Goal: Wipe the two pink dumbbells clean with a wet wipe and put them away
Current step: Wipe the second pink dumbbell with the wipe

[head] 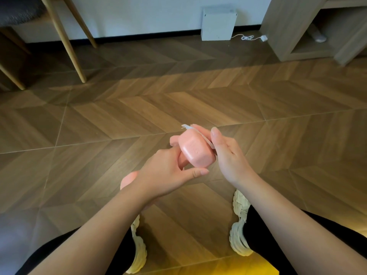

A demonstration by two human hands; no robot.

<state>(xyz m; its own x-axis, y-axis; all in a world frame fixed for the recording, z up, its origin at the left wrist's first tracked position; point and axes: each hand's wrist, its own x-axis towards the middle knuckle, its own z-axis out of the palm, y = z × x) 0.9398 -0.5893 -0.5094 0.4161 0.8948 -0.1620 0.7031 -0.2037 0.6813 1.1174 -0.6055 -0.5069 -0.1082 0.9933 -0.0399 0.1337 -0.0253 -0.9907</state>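
Over herringbone floor [139, 108], left hand [164, 175] grips pink dumbbell [195, 151] from 7 o'clock, right hand [228, 155] at 3 o'clock pressing wet wipe [187, 127] flat-fingered against it, embossing illegible.

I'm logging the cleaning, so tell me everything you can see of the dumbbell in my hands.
The dumbbell is pink with a matte, rubbery-looking coat. One blocky head with flattened sides and rounded corners faces the camera; faint marks on its end face are too blurred to read. A thinner handle runs down-left into the left hand, which grips it. The right hand presses a white wipe against the head's right side. It is held tilted above the wood floor.
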